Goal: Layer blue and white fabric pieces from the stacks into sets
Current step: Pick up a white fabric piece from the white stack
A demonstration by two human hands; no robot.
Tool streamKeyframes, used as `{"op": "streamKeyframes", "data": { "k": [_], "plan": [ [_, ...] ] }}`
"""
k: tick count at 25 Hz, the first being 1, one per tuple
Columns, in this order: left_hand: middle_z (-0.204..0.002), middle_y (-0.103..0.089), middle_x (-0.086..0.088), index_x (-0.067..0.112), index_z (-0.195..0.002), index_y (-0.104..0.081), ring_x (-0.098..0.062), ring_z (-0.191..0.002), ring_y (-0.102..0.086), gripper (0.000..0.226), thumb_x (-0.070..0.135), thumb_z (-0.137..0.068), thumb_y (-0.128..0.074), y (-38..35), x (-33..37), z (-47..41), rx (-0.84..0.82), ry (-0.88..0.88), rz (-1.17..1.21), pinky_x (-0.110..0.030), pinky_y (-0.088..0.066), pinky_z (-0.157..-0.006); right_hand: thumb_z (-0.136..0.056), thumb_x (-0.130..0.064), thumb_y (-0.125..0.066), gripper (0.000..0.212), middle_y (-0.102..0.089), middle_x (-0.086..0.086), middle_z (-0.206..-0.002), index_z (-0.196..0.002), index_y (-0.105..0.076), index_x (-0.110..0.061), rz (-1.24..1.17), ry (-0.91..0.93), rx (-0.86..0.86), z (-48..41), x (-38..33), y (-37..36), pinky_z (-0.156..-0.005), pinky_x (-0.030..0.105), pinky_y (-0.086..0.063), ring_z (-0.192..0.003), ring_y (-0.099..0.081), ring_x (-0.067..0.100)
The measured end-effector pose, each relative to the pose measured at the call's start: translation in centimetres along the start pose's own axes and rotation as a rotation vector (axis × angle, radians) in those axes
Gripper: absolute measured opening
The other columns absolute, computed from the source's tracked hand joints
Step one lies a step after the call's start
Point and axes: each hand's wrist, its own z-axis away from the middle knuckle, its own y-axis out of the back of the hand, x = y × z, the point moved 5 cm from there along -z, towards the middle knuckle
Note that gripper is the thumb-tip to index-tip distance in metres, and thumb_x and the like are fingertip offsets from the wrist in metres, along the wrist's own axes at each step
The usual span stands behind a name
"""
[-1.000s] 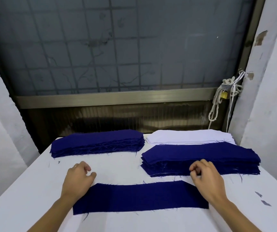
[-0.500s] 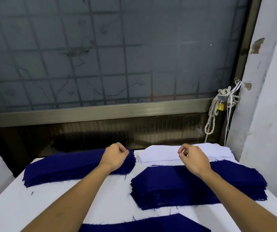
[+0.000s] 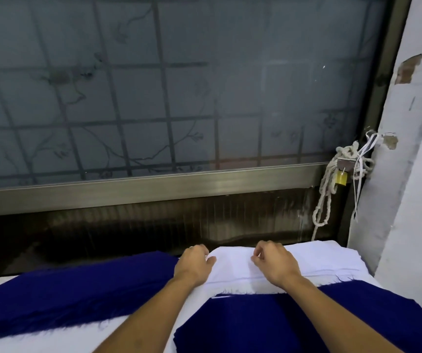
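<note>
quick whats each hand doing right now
left hand: pinching the left edge of the white fabric stack
right hand: fingers curled, pinching its top layer

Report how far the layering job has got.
Done: no finished set shows in this view. In hand: left hand and right hand, fingers curled, seem to pinch the top piece of the white fabric stack. Left: lifting that piece off and laying it down; the left blue stack and right blue stack both look thick.
</note>
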Motion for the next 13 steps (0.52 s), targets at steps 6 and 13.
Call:
{"op": "streamKeyframes", "data": {
  "k": [6, 13],
  "plan": [
    [-0.106, -0.069, 0.008, 0.024, -0.105, -0.068, -0.006, -0.088, -0.060, 0.020, 0.036, -0.091, -0.076, -0.9, 0.4, -1.6, 0.151, 0.046, -0.014, -0.020, -0.041, -0.059, -0.095, -0.044, -0.063, 0.018, -0.061, -0.007, -0.118, -0.106, -0.066, -0.030, 0.069, 0.041, 0.005, -1.4, 0.3, -2.0, -0.090, 0.027, -0.052, -0.106, -0.052, 0.012],
    [-0.108, -0.069, 0.003, 0.020, -0.108, -0.073, -0.013, -0.095, -0.065, 0.027, 0.041, -0.102, -0.058, -0.6, 1.5, -1.8, 0.224, -0.178, -0.351, -0.033, -0.057, -0.084, -0.097, -0.043, -0.061, 0.021, -0.059, -0.006, -0.125, -0.113, -0.063, -0.030, 0.101, 0.051, 0.026, -1.3, 0.3, -2.0, -0.094, 0.027, -0.050, -0.111, -0.051, 0.012]
  ]
}}
